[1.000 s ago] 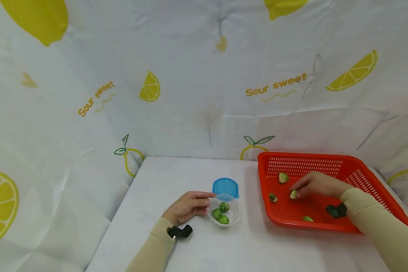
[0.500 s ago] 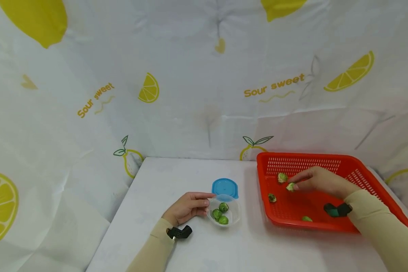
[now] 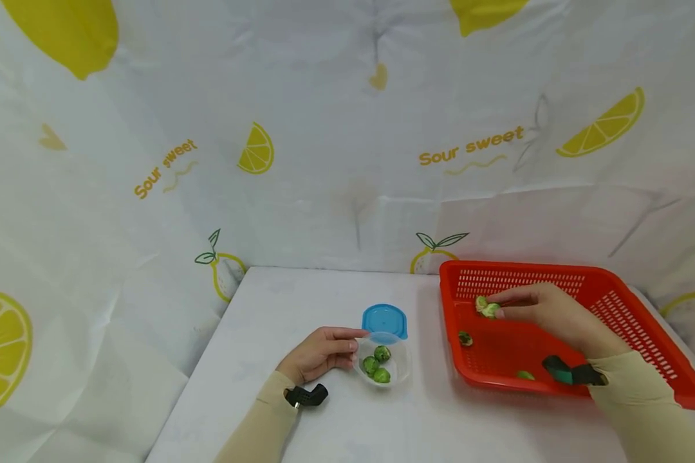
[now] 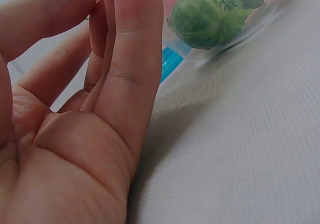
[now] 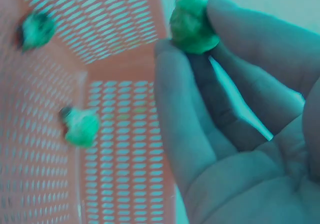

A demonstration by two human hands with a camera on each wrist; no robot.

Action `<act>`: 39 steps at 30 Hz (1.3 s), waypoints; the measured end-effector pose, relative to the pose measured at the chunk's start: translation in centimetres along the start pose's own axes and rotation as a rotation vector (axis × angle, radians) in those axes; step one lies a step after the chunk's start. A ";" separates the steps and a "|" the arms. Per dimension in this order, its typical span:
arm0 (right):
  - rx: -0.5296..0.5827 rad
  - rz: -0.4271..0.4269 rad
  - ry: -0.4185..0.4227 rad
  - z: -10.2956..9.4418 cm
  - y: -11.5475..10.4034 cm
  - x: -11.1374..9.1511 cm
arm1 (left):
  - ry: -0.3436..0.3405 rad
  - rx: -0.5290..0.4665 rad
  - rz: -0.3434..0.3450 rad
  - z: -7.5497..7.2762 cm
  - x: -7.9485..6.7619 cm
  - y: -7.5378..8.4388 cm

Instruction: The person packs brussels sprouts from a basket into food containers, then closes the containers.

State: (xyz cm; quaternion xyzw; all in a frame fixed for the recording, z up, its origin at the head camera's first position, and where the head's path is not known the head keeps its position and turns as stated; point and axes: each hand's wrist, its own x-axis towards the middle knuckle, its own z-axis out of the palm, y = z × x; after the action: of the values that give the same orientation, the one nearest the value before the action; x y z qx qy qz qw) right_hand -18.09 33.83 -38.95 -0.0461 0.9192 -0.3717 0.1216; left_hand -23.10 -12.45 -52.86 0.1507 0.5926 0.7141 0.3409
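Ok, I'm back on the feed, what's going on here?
A person's right hand pinches a Brussels sprout over the red basket, where three other sprouts lie. The left hand holds a clear container on the white table, with three more sprouts inside. A blue lid lies just behind it.

slvs beige | L wrist cam blk | R cam blk/grn

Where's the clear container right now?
In the head view, the left hand holds the clear container left of the red basket, just in front of the blue lid.
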 end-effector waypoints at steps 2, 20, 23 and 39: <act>0.005 0.005 0.035 0.4 -0.5 -0.5 | 0.004 0.003 -0.001 0.0 0.1 0.0; 0.236 0.061 0.129 6.6 -6.0 -1.9 | 0.006 -0.004 0.011 -0.4 0.1 -0.1; 0.243 0.046 0.133 7.6 -7.0 -1.5 | 0.007 -0.002 0.009 -0.3 0.1 -0.1; 0.249 -0.108 0.074 12.3 -10.5 0.5 | -0.005 0.000 0.006 -0.4 0.3 -0.2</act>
State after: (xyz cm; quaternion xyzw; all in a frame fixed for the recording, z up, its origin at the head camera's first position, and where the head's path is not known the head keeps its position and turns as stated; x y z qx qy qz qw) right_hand -15.42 17.95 -40.30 -0.0663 0.8660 -0.4904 0.0722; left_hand -23.56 -12.55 -53.22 0.1545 0.5912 0.7148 0.3402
